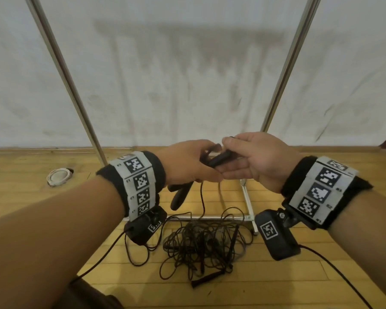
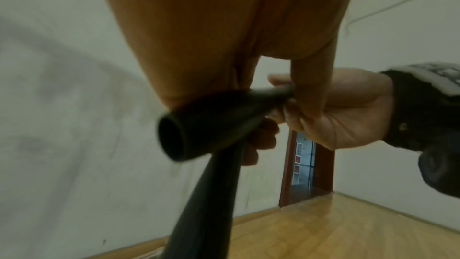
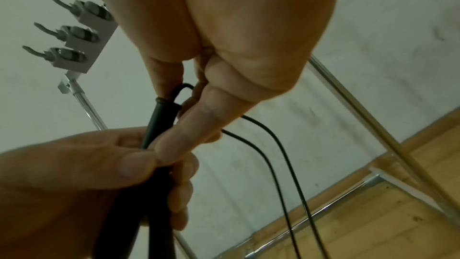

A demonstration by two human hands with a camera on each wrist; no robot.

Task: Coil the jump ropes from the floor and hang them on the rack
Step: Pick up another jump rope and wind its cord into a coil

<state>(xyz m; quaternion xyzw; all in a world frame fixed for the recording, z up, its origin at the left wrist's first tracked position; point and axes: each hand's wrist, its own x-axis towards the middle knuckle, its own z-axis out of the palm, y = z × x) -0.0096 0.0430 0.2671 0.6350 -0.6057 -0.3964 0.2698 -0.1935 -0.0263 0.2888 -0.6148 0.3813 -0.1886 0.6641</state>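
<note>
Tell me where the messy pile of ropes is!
In the head view, the rope pile lies on the wood floor, below both hands and right by the rack's bottom bar.

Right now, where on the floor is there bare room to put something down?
Bare floor lies right of the rope pile, and left of it up to the white ring. The pile crowds the rack's base bar.

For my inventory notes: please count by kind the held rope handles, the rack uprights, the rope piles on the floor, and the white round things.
Black jump rope handles, held: 2
Metal rack uprights: 2
Tangled rope pile: 1
White round object: 1
Total: 6
</note>
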